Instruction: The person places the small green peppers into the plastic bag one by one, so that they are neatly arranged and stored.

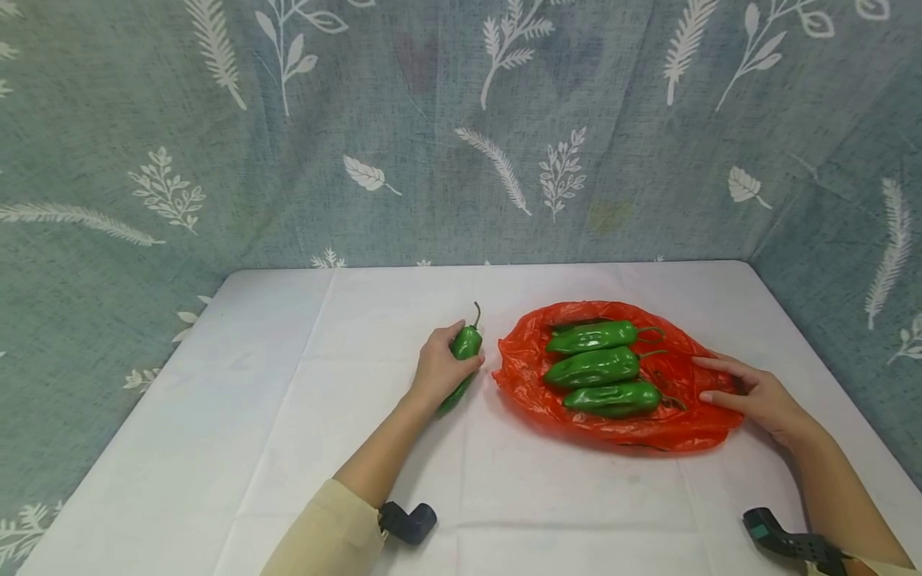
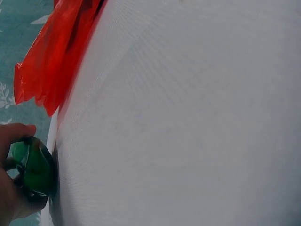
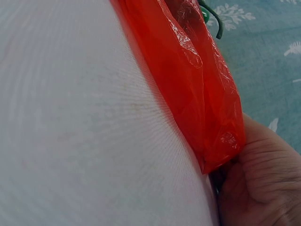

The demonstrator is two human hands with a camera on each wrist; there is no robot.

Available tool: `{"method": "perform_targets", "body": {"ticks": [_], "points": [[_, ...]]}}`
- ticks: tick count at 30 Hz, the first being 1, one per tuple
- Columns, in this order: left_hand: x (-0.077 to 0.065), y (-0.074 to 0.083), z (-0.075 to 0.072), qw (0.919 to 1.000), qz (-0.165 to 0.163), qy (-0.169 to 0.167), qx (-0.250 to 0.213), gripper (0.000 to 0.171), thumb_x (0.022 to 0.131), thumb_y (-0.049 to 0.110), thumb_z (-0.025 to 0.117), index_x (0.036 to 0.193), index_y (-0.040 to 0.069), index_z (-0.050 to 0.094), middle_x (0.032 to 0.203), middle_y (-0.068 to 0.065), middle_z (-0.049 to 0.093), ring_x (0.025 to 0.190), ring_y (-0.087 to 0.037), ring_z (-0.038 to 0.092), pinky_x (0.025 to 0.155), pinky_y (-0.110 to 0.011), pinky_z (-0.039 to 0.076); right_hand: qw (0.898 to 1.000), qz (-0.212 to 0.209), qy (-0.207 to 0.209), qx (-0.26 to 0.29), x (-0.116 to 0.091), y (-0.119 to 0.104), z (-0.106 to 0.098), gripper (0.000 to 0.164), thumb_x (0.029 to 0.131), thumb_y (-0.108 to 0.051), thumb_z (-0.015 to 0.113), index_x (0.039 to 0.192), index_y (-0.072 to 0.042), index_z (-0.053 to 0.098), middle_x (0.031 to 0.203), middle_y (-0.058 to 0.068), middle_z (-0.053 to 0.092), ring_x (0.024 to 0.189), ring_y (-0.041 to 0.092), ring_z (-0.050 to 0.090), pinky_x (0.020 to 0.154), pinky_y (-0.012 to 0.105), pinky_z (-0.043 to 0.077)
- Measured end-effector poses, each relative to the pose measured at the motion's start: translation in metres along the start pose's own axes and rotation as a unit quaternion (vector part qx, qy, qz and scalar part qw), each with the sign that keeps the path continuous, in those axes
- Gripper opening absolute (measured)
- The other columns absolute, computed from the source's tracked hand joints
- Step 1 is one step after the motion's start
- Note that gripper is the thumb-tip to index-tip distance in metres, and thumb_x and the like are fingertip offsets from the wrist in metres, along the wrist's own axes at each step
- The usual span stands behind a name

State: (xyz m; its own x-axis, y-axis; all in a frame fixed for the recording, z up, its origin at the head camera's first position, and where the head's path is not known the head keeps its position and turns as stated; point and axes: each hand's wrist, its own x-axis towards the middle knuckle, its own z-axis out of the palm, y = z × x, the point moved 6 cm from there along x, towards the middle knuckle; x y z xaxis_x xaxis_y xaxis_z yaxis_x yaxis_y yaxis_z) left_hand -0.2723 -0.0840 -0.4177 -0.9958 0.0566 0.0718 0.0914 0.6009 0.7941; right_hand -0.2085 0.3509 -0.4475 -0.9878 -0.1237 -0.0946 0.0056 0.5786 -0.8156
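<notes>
In the head view my left hand (image 1: 441, 366) grips a long green chili pepper (image 1: 468, 342) just left of a red plastic bag (image 1: 529, 400). The pepper's thin stem points away from me. The left wrist view shows the fingers and thumb around the same pepper (image 2: 37, 169). On the spread-out bag lie several more green peppers (image 1: 594, 367), side by side. My right hand (image 1: 767, 400) rests over the bag's right edge, thumb and fingers apart. In the right wrist view the bag's rim (image 3: 221, 117) hides most of its fingers.
A white cloth (image 1: 346, 448) covers the table. Behind and at both sides hangs a grey-green curtain (image 1: 425, 216) with white leaf patterns. Each wrist wears a dark strap-on device (image 1: 409, 524).
</notes>
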Motion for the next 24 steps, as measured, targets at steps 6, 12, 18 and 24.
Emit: {"method": "perform_targets", "body": {"ticks": [6,12,18,24], "points": [[0.003,0.005,0.002,0.9996,0.023,-0.011,0.014,0.067,0.080,0.022,0.074,0.140,0.008,0.047,0.124,-0.020,0.051,0.108,-0.033,0.052,0.092,-0.046,0.047,1.000,0.001,0.002,-0.012,0.000,0.001,-0.001,0.057,0.090,-0.026,0.064,0.142,-0.015,0.044,0.152,0.026,0.022,0.136,0.047,0.019,0.102,0.027,0.040],[0.007,0.011,0.004,0.9990,0.033,-0.029,0.000,0.063,0.080,0.019,0.074,0.137,0.005,0.049,0.127,-0.017,0.055,0.110,-0.031,0.055,0.092,-0.043,0.049,1.000,0.003,0.002,-0.020,0.000,0.002,-0.002,0.057,0.090,-0.027,0.065,0.142,-0.016,0.045,0.151,0.026,0.024,0.135,0.047,0.022,0.078,0.001,0.035],[0.012,0.017,0.001,0.9979,0.041,-0.047,-0.014,0.062,0.080,0.016,0.073,0.137,0.005,0.050,0.127,-0.016,0.056,0.108,-0.028,0.056,0.091,-0.042,0.049,1.000,0.010,-0.005,-0.019,0.001,0.001,-0.001,0.059,0.090,-0.028,0.065,0.142,-0.014,0.043,0.152,0.026,0.022,0.136,0.047,0.020,0.095,0.021,0.043],[0.016,0.027,0.001,0.9965,0.058,-0.060,-0.002,0.062,0.081,0.017,0.072,0.138,0.009,0.050,0.128,-0.014,0.055,0.106,-0.027,0.055,0.089,-0.041,0.050,1.000,0.010,-0.002,-0.017,0.000,-0.001,-0.001,0.058,0.089,-0.028,0.065,0.142,-0.013,0.044,0.152,0.026,0.022,0.136,0.047,0.019,0.101,0.030,0.042]]}}
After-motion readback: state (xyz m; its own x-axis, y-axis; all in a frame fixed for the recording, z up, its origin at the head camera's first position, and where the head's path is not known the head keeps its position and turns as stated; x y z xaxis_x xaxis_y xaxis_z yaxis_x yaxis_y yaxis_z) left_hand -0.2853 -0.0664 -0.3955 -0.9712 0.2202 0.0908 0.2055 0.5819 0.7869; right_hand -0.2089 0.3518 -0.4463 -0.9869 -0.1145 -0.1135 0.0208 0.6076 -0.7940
